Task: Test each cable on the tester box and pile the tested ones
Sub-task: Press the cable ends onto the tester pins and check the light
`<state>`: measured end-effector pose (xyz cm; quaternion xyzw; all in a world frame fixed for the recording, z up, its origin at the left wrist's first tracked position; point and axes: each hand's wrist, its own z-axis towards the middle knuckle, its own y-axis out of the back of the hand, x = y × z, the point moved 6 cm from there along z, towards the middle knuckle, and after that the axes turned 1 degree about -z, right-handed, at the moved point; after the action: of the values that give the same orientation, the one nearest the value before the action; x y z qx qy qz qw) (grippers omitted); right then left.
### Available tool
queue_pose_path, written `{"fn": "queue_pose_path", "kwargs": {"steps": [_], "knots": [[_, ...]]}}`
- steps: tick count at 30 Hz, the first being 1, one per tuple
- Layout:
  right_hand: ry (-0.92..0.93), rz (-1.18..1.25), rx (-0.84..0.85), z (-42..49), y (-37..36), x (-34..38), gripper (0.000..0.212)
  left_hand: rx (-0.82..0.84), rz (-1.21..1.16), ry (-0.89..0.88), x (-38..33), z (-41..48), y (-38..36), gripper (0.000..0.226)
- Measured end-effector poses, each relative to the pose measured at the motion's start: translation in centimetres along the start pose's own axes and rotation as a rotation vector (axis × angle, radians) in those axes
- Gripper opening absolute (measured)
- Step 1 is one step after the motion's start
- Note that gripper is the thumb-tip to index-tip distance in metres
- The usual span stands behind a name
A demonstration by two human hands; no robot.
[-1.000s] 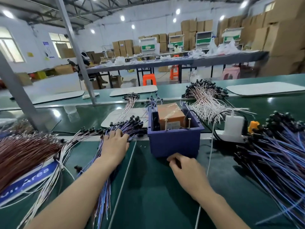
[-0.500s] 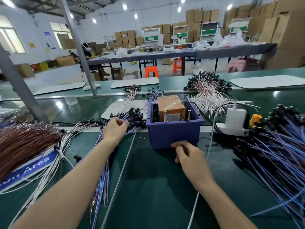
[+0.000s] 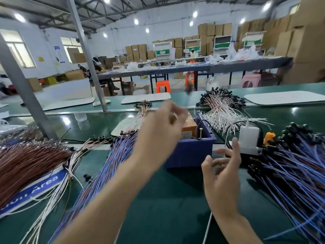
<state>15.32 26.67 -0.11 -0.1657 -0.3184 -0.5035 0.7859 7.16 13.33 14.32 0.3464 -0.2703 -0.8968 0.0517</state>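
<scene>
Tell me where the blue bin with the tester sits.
Head view, centre of the green bench: the blue bin lies partly behind the left hand, between the blue-wire cable pile at left and the white adapter at right.

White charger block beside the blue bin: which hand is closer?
Right. The right hand is just front-left of the white charger block; the left hand is raised over the blue plastic bin, farther left.

Head-worn view, forward-down over tester box (image 3: 193,150)

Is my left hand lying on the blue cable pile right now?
No, the left hand is raised in the air by the blue box, off the blue cable pile.
</scene>
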Motion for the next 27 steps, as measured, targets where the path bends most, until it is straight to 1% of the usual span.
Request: {"fn": "queue_pose_path", "kwargs": {"steps": [1, 2, 3, 4, 5, 6, 7, 8, 9, 10, 12, 14, 15, 17, 18, 20, 21, 22, 24, 25, 27], "knots": [[0.044, -0.041, -0.003, 0.1, 0.3, 0.1, 0.08, 0.122, 0.108, 0.027, 0.1, -1.3, -2.4, 0.018], [0.06, -0.081, 0.005, 0.1, 0.5, 0.0, 0.083, 0.23, 0.232, 0.029, 0.1, -2.7, -4.5, 0.021], [0.073, -0.133, 0.006, 0.1, 0.7, -0.2, 0.082, 0.317, 0.344, 0.005, 0.1, -4.0, -6.2, 0.023], [0.084, -0.187, 0.008, 0.1, 0.9, -0.6, 0.073, 0.375, 0.424, -0.048, 0.0, -5.2, -7.6, 0.024], [0.1, -0.269, -0.011, 0.2, 1.1, -0.8, 0.057, 0.412, 0.477, -0.123, -0.3, -6.2, -8.6, 0.024], [0.089, -0.35, -0.02, 0.4, 1.4, -1.0, 0.036, 0.438, 0.508, -0.204, -0.7, -7.0, -9.3, 0.023], [0.061, -0.401, -0.038, 0.6, 1.5, -1.1, 0.032, 0.465, 0.526, -0.275, -0.9, -7.6, -9.7, 0.023], [0.009, -0.415, -0.055, 0.6, 1.8, -1.6, 0.042, 0.488, 0.52, -0.326, -1.1, -8.2, -9.9, 0.028], [-0.081, -0.377, -0.065, 0.6, 2.0, -2.1, 0.049, 0.53, 0.506, -0.346, -0.9, -8.6, -9.9, 0.034], [-0.193, -0.286, -0.071, 0.6, 2.0, -2.7, 0.051, 0.586, 0.482, -0.343, -0.5, -8.9, -9.8, 0.038], [-0.367, -0.082, -0.091, 0.5, 2.1, -3.9, 0.054, 0.702, 0.462, -0.282, 0.6, -9.1, -9.1, 0.03], [-0.42, 0.012, -0.116, 0.6, 2.3, -4.5, 0.061, 0.764, 0.544, -0.253, 2.0, -9.2, -7.9, 0.022], [-0.468, 0.047, -0.119, 0.6, 2.3, -5.1, 0.064, 0.75, 0.584, -0.261, 2.6, -9.0, -7.2, 0.022], [-0.581, 0.141, -0.146, 0.5, 2.3, -6.1, 0.065, 0.617, 0.627, -0.302, 3.2, -8.1, -5.2, 0.024], [-0.6, 0.186, -0.15, 0.6, 2.1, -6.2, 0.06, 0.489, 0.609, -0.386, 3.0, -7.7, -4.3, 0.023], [-0.592, 0.271, -0.131, 0.5, 1.6, -5.9, 0.041, 0.406, 0.581, -0.395, 3.4, -7.6, -3.9, 0.025], [-0.58, 0.297, -0.12, 0.5, 1.4, -5.6, 0.031, 0.35, 0.584, -0.395, 3.8, -7.5, -4.1, 0.031], [-0.574, 0.314, -0.116, 0.4, 1.4, -5.5, 0.028, 0.296, 0.59, -0.397, 4.4, -7.5, -4.4, 0.039], [-0.592, 0.339, -0.128, 0.3, 1.5, -5.6, 0.037, 0.12, 0.594, -0.409, 5.0, -7.3, -4.6, 0.051], [-0.612, 0.349, -0.132, 0.3, 1.6, -5.6, 0.042, 0.013, 0.578, -0.407, 5.1, -7.3, -4.7, 0.052], [-0.632, 0.357, -0.081, 0.6, 1.4, -5.1, 0.044, -0.156, 0.526, -0.409, 4.8, -7.6, -5.0, 0.051]]}}
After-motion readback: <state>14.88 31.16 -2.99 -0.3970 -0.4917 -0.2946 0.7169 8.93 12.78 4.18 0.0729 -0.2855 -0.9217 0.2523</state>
